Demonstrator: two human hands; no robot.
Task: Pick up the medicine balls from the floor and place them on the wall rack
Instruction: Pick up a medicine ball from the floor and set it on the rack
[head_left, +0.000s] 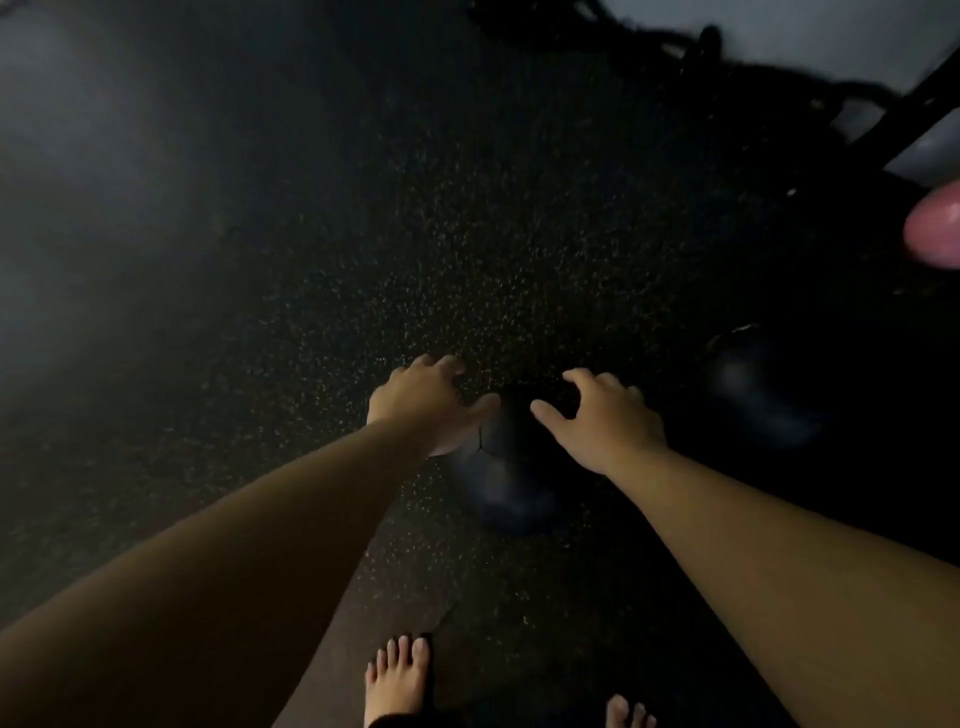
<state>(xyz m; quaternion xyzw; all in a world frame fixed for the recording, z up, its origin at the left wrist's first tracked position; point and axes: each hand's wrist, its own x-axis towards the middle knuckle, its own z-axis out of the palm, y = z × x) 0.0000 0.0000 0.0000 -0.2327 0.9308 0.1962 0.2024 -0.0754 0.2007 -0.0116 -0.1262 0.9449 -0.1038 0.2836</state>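
A black medicine ball lies on the dark speckled floor, just in front of my feet. My left hand hovers at its upper left side, fingers spread, its thumb over the ball's top. My right hand hovers at the ball's upper right, fingers apart. Neither hand grips the ball. A second black medicine ball lies on the floor further right. A black rack frame stands against the pale wall at the top right.
A pink ball shows at the right edge, by the rack. My bare feet stand at the bottom middle. The scene is very dim. Speckled rubber floor stretches to the left and ahead.
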